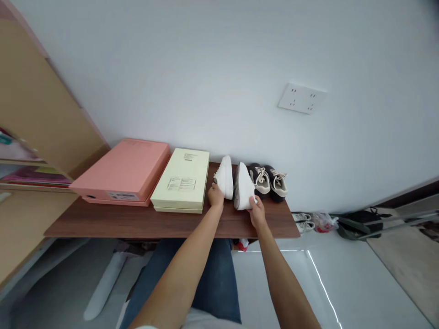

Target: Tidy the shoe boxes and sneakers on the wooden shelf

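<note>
Two white shoes stand on a dark wooden shelf (137, 221) against the wall. My left hand (216, 195) grips the heel of the left white shoe (225, 176). My right hand (257, 209) holds the heel of the right white shoe (243, 186), which is tipped onto its side so its grey sole faces left. Both hands have their fingers closed around the shoes. A pair of dark sneakers (269, 181) with cream laces sits just to the right of the white ones.
A pale yellow shoebox (182, 180) and a pink shoebox (125, 171) lie on the shelf to the left. A wooden cabinet (37, 105) stands at far left. On the floor at right are small shoes (302, 221), a bag (361, 221) and metal poles. A wall socket (302, 98) is above.
</note>
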The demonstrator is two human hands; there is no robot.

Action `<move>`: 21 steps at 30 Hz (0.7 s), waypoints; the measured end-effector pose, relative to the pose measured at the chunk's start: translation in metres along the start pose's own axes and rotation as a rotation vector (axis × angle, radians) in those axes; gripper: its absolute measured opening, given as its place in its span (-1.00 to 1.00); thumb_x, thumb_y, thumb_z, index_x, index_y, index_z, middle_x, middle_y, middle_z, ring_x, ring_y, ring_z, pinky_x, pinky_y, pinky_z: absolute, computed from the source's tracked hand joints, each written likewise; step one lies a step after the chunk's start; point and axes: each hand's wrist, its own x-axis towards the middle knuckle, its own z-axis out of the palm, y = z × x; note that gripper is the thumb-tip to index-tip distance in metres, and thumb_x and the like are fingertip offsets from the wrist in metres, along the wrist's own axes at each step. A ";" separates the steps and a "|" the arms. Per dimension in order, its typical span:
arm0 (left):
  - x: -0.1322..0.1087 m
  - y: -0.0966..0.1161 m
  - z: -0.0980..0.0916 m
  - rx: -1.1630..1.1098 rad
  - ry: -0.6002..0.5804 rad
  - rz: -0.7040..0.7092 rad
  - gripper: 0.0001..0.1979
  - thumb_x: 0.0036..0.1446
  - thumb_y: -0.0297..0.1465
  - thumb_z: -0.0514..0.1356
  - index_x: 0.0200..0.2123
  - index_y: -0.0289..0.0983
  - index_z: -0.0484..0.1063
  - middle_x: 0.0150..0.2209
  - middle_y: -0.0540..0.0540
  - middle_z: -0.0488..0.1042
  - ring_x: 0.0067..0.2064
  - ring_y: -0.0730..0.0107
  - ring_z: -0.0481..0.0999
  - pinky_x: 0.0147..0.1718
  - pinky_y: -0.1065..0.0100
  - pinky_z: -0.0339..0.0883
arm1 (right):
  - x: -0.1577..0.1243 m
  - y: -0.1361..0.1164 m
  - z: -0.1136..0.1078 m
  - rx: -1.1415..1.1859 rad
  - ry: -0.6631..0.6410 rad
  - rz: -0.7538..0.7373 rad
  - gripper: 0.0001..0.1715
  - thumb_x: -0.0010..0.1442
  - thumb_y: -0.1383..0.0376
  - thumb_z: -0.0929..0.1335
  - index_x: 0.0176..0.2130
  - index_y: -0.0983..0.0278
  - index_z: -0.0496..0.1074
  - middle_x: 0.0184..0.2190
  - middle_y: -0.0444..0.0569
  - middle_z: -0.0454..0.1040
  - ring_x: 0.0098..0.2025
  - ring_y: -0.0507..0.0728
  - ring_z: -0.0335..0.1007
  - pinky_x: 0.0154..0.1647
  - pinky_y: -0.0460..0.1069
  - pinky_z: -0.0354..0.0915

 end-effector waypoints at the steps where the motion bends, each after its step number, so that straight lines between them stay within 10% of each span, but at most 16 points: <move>1: 0.001 0.002 0.001 0.003 0.025 -0.017 -0.58 0.32 -0.28 -0.16 -0.24 -0.34 0.45 -0.26 -0.35 0.54 -0.10 0.03 0.54 -0.14 0.16 0.34 | 0.001 0.000 -0.002 -0.020 -0.017 -0.002 -0.37 -0.06 -0.19 0.41 -0.18 0.19 0.34 -0.30 -0.10 0.49 -0.27 0.10 0.39 -0.30 -0.02 0.37; 6: -0.029 -0.005 -0.011 0.015 0.120 0.039 -0.57 0.29 -0.35 -0.04 0.14 -0.47 0.21 0.16 -0.50 0.29 0.24 0.03 0.28 0.16 0.09 0.16 | 0.003 -0.006 -0.013 -0.382 0.002 -0.157 -0.35 0.05 -0.20 0.33 -0.13 0.25 0.37 -0.21 0.02 0.49 -0.15 0.20 0.37 -0.08 0.13 0.34; 11: -0.089 -0.001 -0.012 0.018 -0.020 0.505 -0.40 0.18 -0.45 0.09 0.28 -0.33 0.04 0.29 -0.42 0.07 0.33 0.04 0.13 0.26 0.01 0.06 | 0.008 -0.034 -0.054 -0.807 0.237 -0.556 -0.49 0.19 0.00 0.30 -0.02 0.28 0.39 -0.02 0.19 0.42 0.08 0.31 0.27 0.17 0.28 0.14; 16: -0.110 0.063 0.064 0.145 -0.635 0.638 -0.44 0.17 -0.47 0.10 0.25 -0.31 0.15 0.26 -0.39 0.16 0.26 0.06 0.28 0.20 0.08 0.20 | 0.056 -0.060 -0.090 -1.026 0.518 -0.357 -0.49 0.08 0.15 0.38 -0.02 0.34 0.41 0.18 0.34 0.22 0.25 0.44 0.10 0.20 0.37 0.05; 21: -0.103 0.102 0.124 0.451 -0.743 0.310 -0.65 0.18 -0.52 0.11 0.04 -0.49 0.34 0.03 -0.57 0.42 0.12 -0.10 0.45 0.06 0.04 0.29 | 0.084 -0.060 -0.105 -0.904 0.407 -0.117 -0.58 -0.06 0.16 0.43 -0.20 0.32 0.43 -0.10 0.23 0.45 -0.01 0.35 0.38 0.07 0.22 0.27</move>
